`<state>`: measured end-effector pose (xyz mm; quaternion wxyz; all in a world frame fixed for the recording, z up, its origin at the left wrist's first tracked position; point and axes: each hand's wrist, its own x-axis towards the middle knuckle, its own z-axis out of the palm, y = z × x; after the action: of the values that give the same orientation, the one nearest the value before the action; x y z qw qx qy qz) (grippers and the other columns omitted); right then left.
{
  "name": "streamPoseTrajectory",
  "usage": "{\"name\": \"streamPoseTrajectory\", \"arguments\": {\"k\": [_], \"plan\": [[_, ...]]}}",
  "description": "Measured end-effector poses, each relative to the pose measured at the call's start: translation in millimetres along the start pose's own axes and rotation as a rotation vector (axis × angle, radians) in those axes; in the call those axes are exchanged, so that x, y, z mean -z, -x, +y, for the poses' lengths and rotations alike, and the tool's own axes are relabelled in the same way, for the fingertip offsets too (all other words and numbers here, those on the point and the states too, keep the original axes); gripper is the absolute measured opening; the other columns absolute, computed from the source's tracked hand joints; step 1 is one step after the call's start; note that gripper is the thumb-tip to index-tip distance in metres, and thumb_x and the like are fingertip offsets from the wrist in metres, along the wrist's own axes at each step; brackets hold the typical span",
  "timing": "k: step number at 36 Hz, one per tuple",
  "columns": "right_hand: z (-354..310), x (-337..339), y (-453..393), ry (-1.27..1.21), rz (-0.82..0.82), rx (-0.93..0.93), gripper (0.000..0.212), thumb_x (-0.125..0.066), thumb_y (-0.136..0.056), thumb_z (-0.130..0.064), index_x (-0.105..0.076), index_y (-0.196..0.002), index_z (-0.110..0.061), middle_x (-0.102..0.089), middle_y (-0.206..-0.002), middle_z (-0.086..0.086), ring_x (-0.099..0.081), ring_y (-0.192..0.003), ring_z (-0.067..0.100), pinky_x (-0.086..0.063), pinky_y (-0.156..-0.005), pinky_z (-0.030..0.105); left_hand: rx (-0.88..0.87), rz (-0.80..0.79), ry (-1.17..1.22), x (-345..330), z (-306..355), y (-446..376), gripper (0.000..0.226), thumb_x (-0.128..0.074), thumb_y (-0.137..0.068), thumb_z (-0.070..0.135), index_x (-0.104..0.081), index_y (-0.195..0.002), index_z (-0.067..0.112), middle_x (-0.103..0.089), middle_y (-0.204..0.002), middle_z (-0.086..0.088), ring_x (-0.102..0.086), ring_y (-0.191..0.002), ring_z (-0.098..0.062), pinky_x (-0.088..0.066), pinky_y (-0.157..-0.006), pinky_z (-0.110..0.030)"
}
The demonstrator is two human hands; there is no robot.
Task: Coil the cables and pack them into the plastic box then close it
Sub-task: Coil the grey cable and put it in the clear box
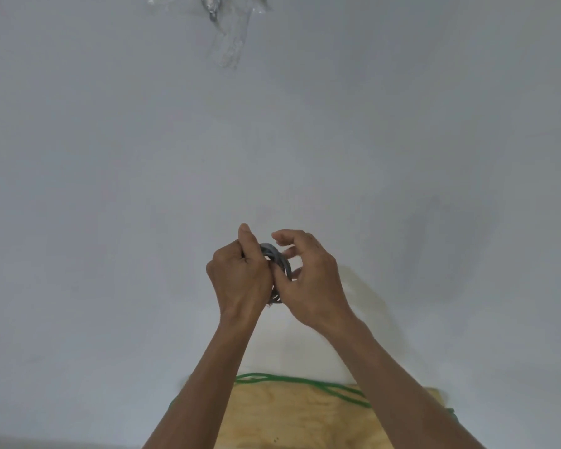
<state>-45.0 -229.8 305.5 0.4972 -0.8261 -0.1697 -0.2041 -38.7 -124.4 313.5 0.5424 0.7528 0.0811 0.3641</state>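
Both hands work above the middle of the white surface (110,157), toward its near edge. The left hand (240,273) has its grip curled tight round a small coil of grey cable (277,257), thumb up. The right hand (311,280) pinches the coil's other side, its fingers bent round the loops. The coil looks close to finished, so the winding of this cable seems to be in its last turns, perhaps being tucked or tied off; that is a judgement only.

A green cable (305,382) lies loose and uncoiled along the near edge, partly over a plywood board (289,416) and partly hidden by the forearms. It is yet to be wound. At the far edge sits a clear plastic thing (230,37), blurred, perhaps the box or its wrapping; I cannot tell whether anything is packed in it.

Count: two cables in view, one grey, one green; one board; one clear plastic item. Packing and closing seem still ahead.
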Motion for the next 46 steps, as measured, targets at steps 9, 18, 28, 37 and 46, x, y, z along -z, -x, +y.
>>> {"name": "streamPoseTrajectory", "arguments": {"k": [9, 18, 28, 37, 46], "plan": [[2.8, 4.0, -7.7, -0.021, -0.221, -0.047, 0.021, -0.056, -0.093, -0.015, -0.061, -0.111, -0.026, -0.072, -0.084, 0.0, -0.07, -0.07, 0.017, -0.06, -0.067, 0.036, 0.034, -0.048, 0.034, 1.1, -3.2, -3.2, 0.065, -0.045, -0.103, 0.035, -0.031, -0.044, 0.011, -0.028, -0.035, 0.007, -0.029, -0.036, -0.012, -0.03, -0.041, -0.021], [11.5, 10.7, -12.0, -0.225, -0.465, -0.145, 0.019, -0.05, -0.094, -0.023, -0.063, -0.087, -0.01, -0.073, -0.087, 0.016, -0.074, -0.083, 0.028, -0.06, -0.083, 0.048, 0.018, -0.15, 0.042, 8.1, 5.0, -7.4, 0.064, -0.046, -0.103, 0.035, -0.027, -0.046, 0.013, -0.025, -0.037, 0.006, -0.027, -0.038, -0.014, -0.028, -0.04, -0.023], [35.4, 32.7, -14.8, -0.655, -0.699, -0.274, 0.028, -0.051, -0.099, -0.001, -0.061, -0.125, 0.004, -0.066, -0.101, 0.013, -0.061, -0.092, 0.02, -0.054, -0.078, 0.031, 0.001, -0.189, -0.04, 15.0, -4.0, -17.5, 0.063, -0.045, -0.103, 0.036, -0.029, -0.048, 0.01, -0.023, -0.038, 0.007, -0.022, -0.037, -0.013, -0.026, -0.04, -0.022], [40.0, 31.4, -13.1, -0.436, -0.555, -0.201, 0.024, -0.055, -0.098, -0.002, -0.069, -0.117, -0.002, -0.071, -0.087, 0.006, -0.057, -0.069, 0.014, -0.049, -0.067, 0.025, -0.009, -0.176, -0.138, 14.5, -10.0, -19.0, 0.063, -0.045, -0.102, 0.033, -0.029, -0.045, 0.011, -0.026, -0.039, 0.003, -0.023, -0.039, -0.015, -0.029, -0.048, -0.031], [35.6, 10.2, 6.2, -0.576, -0.462, -0.304, 0.023, -0.057, -0.098, -0.003, -0.07, -0.116, -0.008, -0.072, -0.111, 0.01, -0.068, -0.103, 0.022, -0.055, -0.082, 0.028, 0.107, 0.004, -0.06, 4.4, -11.7, -11.8, 0.062, -0.04, -0.103, 0.034, -0.031, -0.048, 0.007, -0.029, -0.043, -0.005, -0.029, -0.042, -0.02, -0.032, -0.049, -0.035]]}}
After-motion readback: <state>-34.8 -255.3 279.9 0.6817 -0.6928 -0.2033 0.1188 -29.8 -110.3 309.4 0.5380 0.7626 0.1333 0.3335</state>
